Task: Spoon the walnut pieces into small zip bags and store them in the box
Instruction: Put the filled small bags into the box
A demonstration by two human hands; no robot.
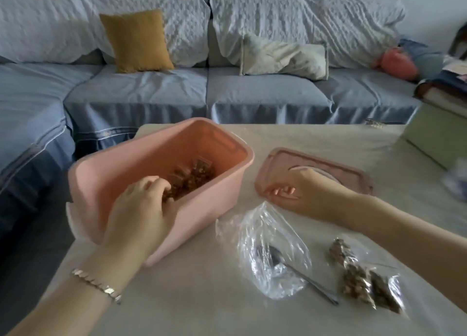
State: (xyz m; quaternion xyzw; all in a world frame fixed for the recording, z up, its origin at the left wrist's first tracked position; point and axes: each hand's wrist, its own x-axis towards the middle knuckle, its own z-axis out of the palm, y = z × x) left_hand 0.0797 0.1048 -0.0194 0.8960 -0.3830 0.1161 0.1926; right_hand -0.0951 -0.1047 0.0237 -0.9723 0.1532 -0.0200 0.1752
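Head view: a zip bag point(169, 196) of walnuts seems gripped by the left hand point(141, 209) over the box point(207, 209) rim at left, for storing. The lid point(353, 176), just right, is grasped by the right hand point(310, 191), though filled bags point(358, 282) are left on the near worktop point(202, 305).

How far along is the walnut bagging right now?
Done: walnut bags sit in the box. In hand: the left hand curls over the box's rim by them; the right hand grips the lid. Left: loose bags on the table still need storing, then the lid goes on.
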